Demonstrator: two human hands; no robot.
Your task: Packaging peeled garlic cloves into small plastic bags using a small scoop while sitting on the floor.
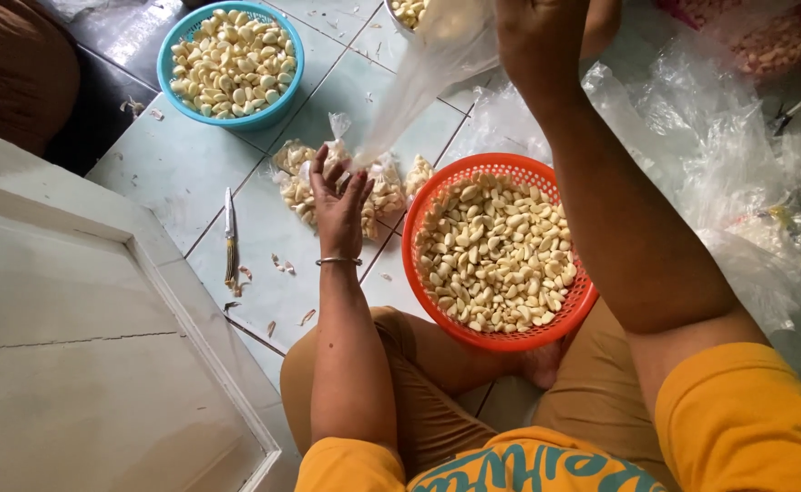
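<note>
- Progress, judged: partway. Several packed bags of peeled garlic lying on tile floor, centre frame, just above-left of red basket.
- Left to do, judged: lots. Red basket, centre-right, heaped w/ loose cloves; blue basket, upper left, also full of cloves.
- Clear bag stretched taut on a diagonal, from top centre down to centre frame. Looks empty or nearly so; contents hard to tell through plastic.
- Right hand, top centre, closed round upper end of bag; fingers mostly hidden, so exact grip can't tell.
- Left hand, centre, fingers drawn together, pinching lower end of bag. Thin bangle at wrist.
- Third container at top edge, only a sliver w/ cloves visible; kind can't tell.
- Pink-red bag w/ cloves, upper right, amid pile of loose clear plastic along right side.
- Knife flat on floor, left of centre, well apart from both hands; bits of peel near it.
- Seated cross-legged, red basket touching shins; orange shirt at bottom.
</note>
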